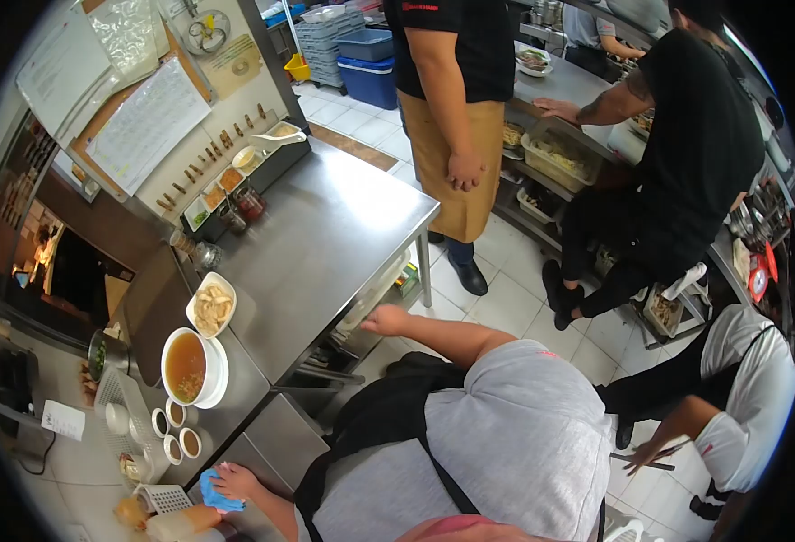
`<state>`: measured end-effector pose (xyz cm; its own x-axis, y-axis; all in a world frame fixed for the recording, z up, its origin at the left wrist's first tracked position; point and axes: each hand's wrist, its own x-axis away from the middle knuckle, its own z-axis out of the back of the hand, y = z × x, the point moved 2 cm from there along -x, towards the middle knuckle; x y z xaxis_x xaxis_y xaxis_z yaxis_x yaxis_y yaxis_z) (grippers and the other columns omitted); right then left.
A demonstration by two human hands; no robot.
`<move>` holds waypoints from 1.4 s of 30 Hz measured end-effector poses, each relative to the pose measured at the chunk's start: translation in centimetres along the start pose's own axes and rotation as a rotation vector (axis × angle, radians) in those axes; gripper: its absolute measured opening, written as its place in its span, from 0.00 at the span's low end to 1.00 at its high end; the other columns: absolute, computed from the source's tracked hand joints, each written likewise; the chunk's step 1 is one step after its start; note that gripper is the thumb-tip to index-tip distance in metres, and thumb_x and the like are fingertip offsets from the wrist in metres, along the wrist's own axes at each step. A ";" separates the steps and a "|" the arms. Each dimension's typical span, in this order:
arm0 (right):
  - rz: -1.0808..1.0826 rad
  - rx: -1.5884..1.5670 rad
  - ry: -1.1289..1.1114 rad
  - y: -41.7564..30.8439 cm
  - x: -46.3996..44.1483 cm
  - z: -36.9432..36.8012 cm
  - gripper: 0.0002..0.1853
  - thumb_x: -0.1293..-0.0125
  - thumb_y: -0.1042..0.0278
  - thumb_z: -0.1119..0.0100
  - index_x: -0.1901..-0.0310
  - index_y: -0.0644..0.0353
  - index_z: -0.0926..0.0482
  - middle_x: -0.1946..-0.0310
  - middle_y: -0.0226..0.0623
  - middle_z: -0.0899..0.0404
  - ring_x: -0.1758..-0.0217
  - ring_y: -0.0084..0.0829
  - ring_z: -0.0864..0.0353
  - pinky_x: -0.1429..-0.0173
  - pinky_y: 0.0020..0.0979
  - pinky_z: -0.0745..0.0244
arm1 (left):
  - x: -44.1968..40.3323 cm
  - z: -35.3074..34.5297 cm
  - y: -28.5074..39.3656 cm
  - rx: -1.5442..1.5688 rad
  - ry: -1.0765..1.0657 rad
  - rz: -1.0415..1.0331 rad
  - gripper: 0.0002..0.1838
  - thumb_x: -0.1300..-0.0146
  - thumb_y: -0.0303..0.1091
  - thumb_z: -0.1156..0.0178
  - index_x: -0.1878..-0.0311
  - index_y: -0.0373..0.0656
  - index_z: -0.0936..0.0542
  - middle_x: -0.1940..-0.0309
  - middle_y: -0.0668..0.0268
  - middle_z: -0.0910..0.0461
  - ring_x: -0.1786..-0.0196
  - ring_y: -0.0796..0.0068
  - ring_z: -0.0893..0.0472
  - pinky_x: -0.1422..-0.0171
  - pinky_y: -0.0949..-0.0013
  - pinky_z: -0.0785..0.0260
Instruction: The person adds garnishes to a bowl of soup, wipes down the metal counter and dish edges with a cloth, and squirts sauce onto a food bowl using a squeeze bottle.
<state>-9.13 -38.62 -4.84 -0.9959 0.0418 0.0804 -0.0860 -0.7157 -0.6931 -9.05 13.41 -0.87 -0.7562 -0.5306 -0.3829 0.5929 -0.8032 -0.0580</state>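
My left hand (233, 481) is closed on a crumpled blue cloth (219, 492), pressed to the steel counter at lower left. Beside it are a white perforated basket (164, 498) and a bottle with orange-brown contents (183, 521). My right hand (385, 320) reaches to the underside of the steel table (325, 217), next to a pale container (375, 291) on the shelf below. Its fingers look curled, but what they grip is hidden. Nearest on the counter are a bowl of brown soup (187, 366), a dish of pale food pieces (211, 307) and several small sauce cups (174, 414).
A condiment rack (231, 185) lines the table's wall side. Across the table stands a person in a tan apron (459, 172). Another person in black (695, 135) leans at the opposite counter, and a person in white (749, 388) is at right. White floor tiles (519, 271) lie between.
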 end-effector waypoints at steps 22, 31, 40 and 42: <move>-0.555 0.406 -0.541 17.3 16.2 -5.2 0.14 0.52 0.68 0.51 0.63 0.60 0.22 0.60 0.44 0.24 0.56 0.40 0.25 0.56 0.37 0.30 | 1.1 -0.4 -1.2 0.036 0.033 -0.081 0.21 0.43 0.50 0.57 0.48 0.55 0.30 0.42 0.57 0.40 0.42 0.49 0.41 0.44 0.47 0.46; -0.374 0.414 -0.576 13.9 15.6 -6.1 0.13 0.54 0.65 0.49 0.67 0.61 0.21 0.64 0.45 0.24 0.60 0.42 0.25 0.57 0.38 0.30 | 1.3 -0.7 -1.6 0.060 0.089 -0.115 0.21 0.43 0.49 0.55 0.48 0.54 0.29 0.42 0.57 0.39 0.41 0.51 0.41 0.44 0.50 0.45; -0.351 0.467 -0.605 13.5 15.6 -4.6 0.21 0.52 0.48 0.46 0.70 0.60 0.21 0.67 0.44 0.23 0.62 0.43 0.25 0.56 0.39 0.31 | 3.8 1.9 -1.8 0.151 0.068 -0.203 0.19 0.43 0.44 0.53 0.52 0.47 0.28 0.44 0.52 0.37 0.42 0.48 0.40 0.42 0.51 0.47; -0.358 0.505 -0.784 14.9 14.8 -5.7 0.23 0.50 0.44 0.49 0.71 0.58 0.20 0.72 0.41 0.21 0.65 0.38 0.23 0.55 0.36 0.30 | 4.6 2.1 -2.5 0.231 0.098 -0.231 0.17 0.43 0.42 0.53 0.53 0.46 0.28 0.44 0.51 0.37 0.42 0.48 0.40 0.41 0.51 0.48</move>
<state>-25.28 -44.71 -18.04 -0.5974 -0.0282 0.8015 -0.1739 -0.9710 -0.1638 -14.59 12.36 -0.60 -0.8263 -0.3079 -0.4717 0.3220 -0.9453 0.0530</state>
